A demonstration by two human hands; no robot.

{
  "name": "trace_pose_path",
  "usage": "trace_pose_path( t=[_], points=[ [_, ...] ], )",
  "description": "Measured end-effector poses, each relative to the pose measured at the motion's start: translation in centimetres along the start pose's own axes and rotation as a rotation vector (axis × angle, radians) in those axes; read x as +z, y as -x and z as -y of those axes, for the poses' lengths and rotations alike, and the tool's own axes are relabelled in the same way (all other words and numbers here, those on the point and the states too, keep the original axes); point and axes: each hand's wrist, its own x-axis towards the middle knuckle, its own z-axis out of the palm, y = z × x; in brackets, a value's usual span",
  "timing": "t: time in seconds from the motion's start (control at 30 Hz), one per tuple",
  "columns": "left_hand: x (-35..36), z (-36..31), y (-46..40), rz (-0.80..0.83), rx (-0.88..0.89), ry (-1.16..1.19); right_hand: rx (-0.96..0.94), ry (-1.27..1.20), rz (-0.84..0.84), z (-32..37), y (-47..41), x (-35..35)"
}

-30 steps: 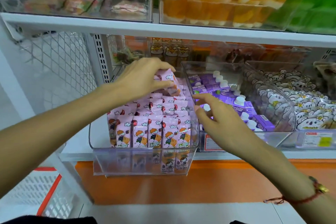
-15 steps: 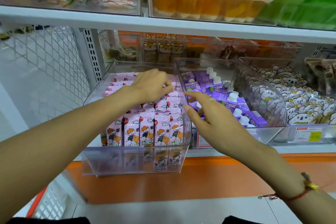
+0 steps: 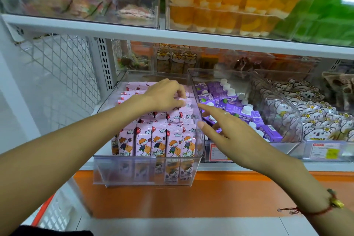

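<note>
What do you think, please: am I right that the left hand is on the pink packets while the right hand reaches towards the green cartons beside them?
Not quite: the cartons are purple, not green. The head view shows the left hand on the pink packets while the right hand reaches towards the purple cartons beside them.

Left hand (image 3: 164, 95) curled, right hand (image 3: 231, 134) stretched straight.
</note>
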Motion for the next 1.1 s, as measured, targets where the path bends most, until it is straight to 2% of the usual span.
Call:
trace_pose_path(
  t=[0.1, 0.27, 0.33, 0.4, 0.47, 0.6, 0.7, 0.77, 0.9, 1.03, 1.1],
  points=[
    [-0.4, -0.4, 0.7, -0.199, -0.079, 0.285, -0.002, 0.001, -0.011, 0.0, 0.0, 0.0],
    [-1.6, -2.7, 4.3, -0.632, -0.179, 0.805, -0.010, 0.021, -0.033, -0.3, -0.1, 0.2],
    [-2.1, -3.7, 6.3, -0.773, -0.165, 0.880, 0.012, 0.000, -0.109, 0.0, -0.4, 0.2],
    [-2.6, -4.6, 8.1, -0.832, -0.147, 0.871, 0.009, -0.092, -0.260, 0.6, -0.6, 0.2],
    [-2.7, -5.4, 9.6, -0.825, -0.118, 0.888, -0.056, -0.215, -0.340, 2.0, -0.6, 0.4],
    [-2.3, -6.5, 11.6, -0.780, -0.052, 0.984, -0.174, -0.353, -0.250, 5.2, -0.4, 1.4],
    [-2.4, -6.4, 12.2, -0.764, -0.048, 1.100, -0.218, -0.435, -0.271, 6.3, -0.6, 1.6],
    [-2.4, -5.9, 12.3, -0.724, -0.033, 1.123, -0.187, -0.588, -0.275, 6.5, -0.9, 1.5],
    [-2.0, -5.0, 12.3, -0.601, -0.019, 0.925, 0.001, -1.019, -0.212, 6.1, -1.6, 1.3],
    [-1.0, -4.6, 12.4, -0.495, -0.014, 0.701, 0.060, -1.097, -0.231, 5.9, -1.7, 1.3],
    [-0.5, -4.7, 12.3, -0.497, -0.014, 0.632, 0.058, -1.105, -0.252, 6.0, -1.6, 1.4]
  ],
)
